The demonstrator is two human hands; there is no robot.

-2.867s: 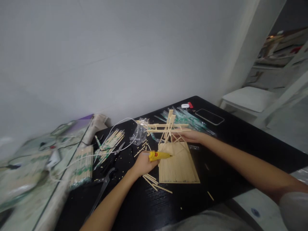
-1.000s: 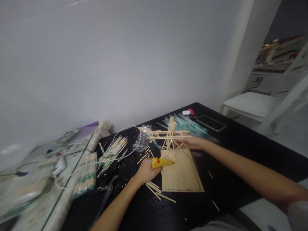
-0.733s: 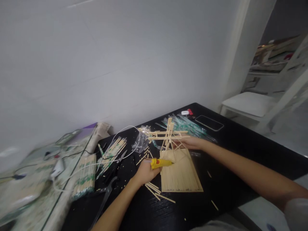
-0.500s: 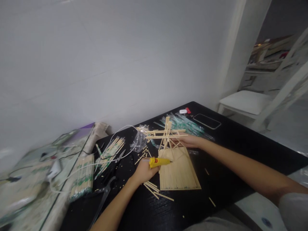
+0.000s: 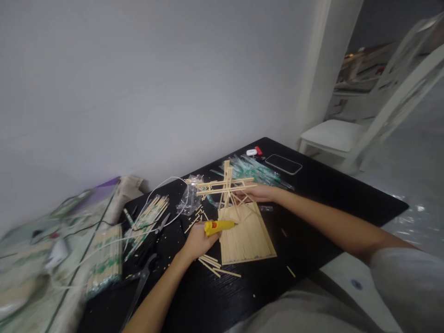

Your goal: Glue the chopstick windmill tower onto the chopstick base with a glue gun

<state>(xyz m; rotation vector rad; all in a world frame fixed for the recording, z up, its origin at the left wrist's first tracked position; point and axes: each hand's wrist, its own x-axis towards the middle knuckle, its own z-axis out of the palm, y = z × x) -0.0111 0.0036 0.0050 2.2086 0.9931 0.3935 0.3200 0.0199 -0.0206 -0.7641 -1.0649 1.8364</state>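
Observation:
My left hand (image 5: 200,241) is closed round a yellow hot glue gun (image 5: 219,226), whose nozzle points right over a flat panel of chopsticks (image 5: 247,238). At the panel's far end stands a frame of crossed chopsticks (image 5: 227,186), with long sticks jutting up and sideways. Behind that frame, my right hand (image 5: 258,192) reaches in from the right and grips its lower part; the fingertips are partly hidden by the sticks. The panel lies on the black table (image 5: 322,212). Loose chopsticks (image 5: 217,266) lie beside its left edge.
Scissors (image 5: 161,224), pliers (image 5: 144,275) and packs of chopsticks (image 5: 106,256) lie on the left, crossed by a white cord (image 5: 104,252). Torn plastic wrappers (image 5: 255,171) and a phone (image 5: 283,164) are at the back right. A white chair (image 5: 333,134) stands beyond the table.
The camera view has turned to the right, so everything appears shifted left. Both hands keep their places at the glue gun and the chopstick frame, with little visible movement.

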